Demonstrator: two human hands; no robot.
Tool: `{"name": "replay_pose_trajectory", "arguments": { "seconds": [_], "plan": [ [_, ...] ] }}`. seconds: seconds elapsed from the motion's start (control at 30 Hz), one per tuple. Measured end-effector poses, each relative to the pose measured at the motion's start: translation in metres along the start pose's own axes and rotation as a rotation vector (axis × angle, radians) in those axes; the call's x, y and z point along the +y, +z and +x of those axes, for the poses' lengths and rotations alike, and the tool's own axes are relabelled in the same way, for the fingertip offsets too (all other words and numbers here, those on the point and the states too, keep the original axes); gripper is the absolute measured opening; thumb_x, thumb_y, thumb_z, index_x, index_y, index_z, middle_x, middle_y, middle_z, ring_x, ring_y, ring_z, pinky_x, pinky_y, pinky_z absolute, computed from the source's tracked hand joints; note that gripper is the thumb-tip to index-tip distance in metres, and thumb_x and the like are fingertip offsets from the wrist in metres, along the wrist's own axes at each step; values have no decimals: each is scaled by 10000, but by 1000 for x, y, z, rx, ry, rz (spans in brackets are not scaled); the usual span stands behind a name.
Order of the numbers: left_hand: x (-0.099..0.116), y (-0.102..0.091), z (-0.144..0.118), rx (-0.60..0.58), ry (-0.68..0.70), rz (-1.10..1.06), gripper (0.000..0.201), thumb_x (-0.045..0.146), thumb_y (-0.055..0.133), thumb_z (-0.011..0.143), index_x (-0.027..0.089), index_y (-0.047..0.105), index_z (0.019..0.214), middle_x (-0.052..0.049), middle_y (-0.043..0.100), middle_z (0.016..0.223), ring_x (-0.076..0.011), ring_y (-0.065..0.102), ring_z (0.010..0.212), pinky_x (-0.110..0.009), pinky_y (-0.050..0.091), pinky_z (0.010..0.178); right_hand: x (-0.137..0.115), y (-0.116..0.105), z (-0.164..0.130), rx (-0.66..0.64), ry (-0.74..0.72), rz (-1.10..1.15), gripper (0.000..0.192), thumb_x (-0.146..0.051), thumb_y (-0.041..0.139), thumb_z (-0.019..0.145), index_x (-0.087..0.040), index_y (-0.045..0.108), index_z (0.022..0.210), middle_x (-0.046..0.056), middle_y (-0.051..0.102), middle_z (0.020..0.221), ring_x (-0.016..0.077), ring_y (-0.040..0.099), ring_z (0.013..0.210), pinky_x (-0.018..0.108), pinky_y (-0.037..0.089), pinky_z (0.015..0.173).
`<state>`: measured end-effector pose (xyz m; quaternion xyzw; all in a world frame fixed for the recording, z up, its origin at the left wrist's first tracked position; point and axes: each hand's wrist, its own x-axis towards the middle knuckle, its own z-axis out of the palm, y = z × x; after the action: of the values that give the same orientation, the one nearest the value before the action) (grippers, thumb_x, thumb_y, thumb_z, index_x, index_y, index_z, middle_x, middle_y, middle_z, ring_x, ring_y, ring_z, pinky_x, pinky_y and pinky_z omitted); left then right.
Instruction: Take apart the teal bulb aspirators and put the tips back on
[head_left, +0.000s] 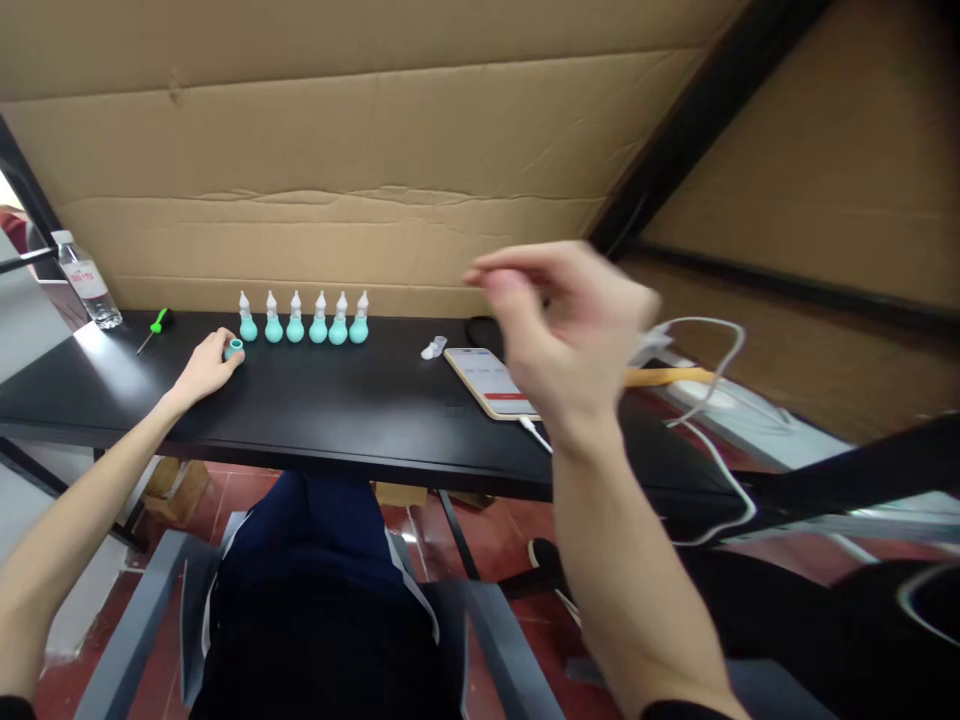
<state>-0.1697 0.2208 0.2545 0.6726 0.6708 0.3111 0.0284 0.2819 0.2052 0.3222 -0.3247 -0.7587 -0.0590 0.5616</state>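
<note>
At the left of the black table, my left hand (208, 367) is closed around a teal rubber bulb (235, 346) whose round opening faces up. Just behind it stand several bulb nasal aspirators (318, 328) in a row, each a teal bulb with a clear pointed tip upright on top. My right hand (566, 335) is raised above the table's right part, slightly blurred, fingers curled and thumb near the index finger. Whatever it may hold is hidden. Small clear plastic pieces (433, 347) lie on the table between the row and the phone.
A phone (487, 380) with a lit screen lies partly behind my right forearm, its white cable (535, 435) plugged in. A water bottle (88, 283) and a green-handled screwdriver (156, 325) are at far left. Cardboard (360, 150) walls the back; a power strip (780, 425) sits right.
</note>
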Motion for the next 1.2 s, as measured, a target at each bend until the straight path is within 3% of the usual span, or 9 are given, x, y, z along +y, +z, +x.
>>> {"name": "replay_pose_trajectory", "arguments": {
  "seconds": [0.07,0.17,0.27,0.37,0.5,0.67,0.83,1.03,1.2],
  "plan": [
    [11,2,5,-23,30,-10,227,437,683,994,264,622,1127,-115,818,1158,-316,794,1048,-479,647,1074,34,14,21,-258,45,-183,290,-300,665,1193,-271,951,1220,105,925,1158,338,862,1094,544,682,1067],
    [35,13,17,-55,186,-2,244,443,688,1037,249,638,1175,-66,784,1016,-275,764,901,-416,621,958,97,42,49,-799,75,-539,261,-173,793,1042,-272,983,1191,134,936,1263,406,826,1288,602,592,1159],
    [68,32,31,-73,502,62,248,369,636,1092,207,686,1274,-94,804,1070,-276,783,955,-399,606,971,144,64,54,-1051,63,-644,317,-144,895,1000,-288,985,1268,152,903,1440,448,710,1493,644,516,1210],
    [103,55,47,-110,838,206,298,295,585,1119,189,729,1357,-163,836,1274,-309,812,1100,-423,592,1027,165,75,40,-1050,65,-616,330,-167,938,1001,-295,986,1301,158,873,1522,472,646,1537,641,487,1202],
    [131,88,70,-121,1109,385,289,249,580,1122,171,795,1298,-195,846,1250,-322,808,1082,-446,566,1025,174,84,23,-1083,77,-557,420,-156,923,976,-345,974,1348,110,836,1627,459,626,1529,606,465,1171],
    [120,114,85,-57,1065,368,308,288,579,1142,156,822,1277,-187,848,1192,-308,783,1009,-443,564,981,183,90,22,-1054,34,-549,389,-149,902,955,-353,978,1277,91,854,1581,447,620,1487,578,450,1124],
    [99,112,86,-24,1060,280,285,315,614,1119,196,819,1277,-160,826,1204,-316,772,1067,-454,574,994,195,88,22,-993,40,-570,299,-172,971,923,-338,988,1171,101,879,1525,449,628,1417,613,469,1105],
    [103,114,83,-29,1055,295,234,323,628,1115,190,807,1184,-169,807,1179,-336,770,1075,-474,596,983,198,84,22,-982,39,-521,21,-319,980,966,-328,978,947,98,919,1388,449,660,1362,588,483,1059],
    [106,115,77,-9,957,265,266,355,598,1159,174,771,1251,-175,784,1220,-328,777,1025,-458,622,928,167,75,24,-847,18,-91,241,-498,872,1076,-326,994,1192,88,929,1381,382,805,1295,515,568,1086]
  ]
}}
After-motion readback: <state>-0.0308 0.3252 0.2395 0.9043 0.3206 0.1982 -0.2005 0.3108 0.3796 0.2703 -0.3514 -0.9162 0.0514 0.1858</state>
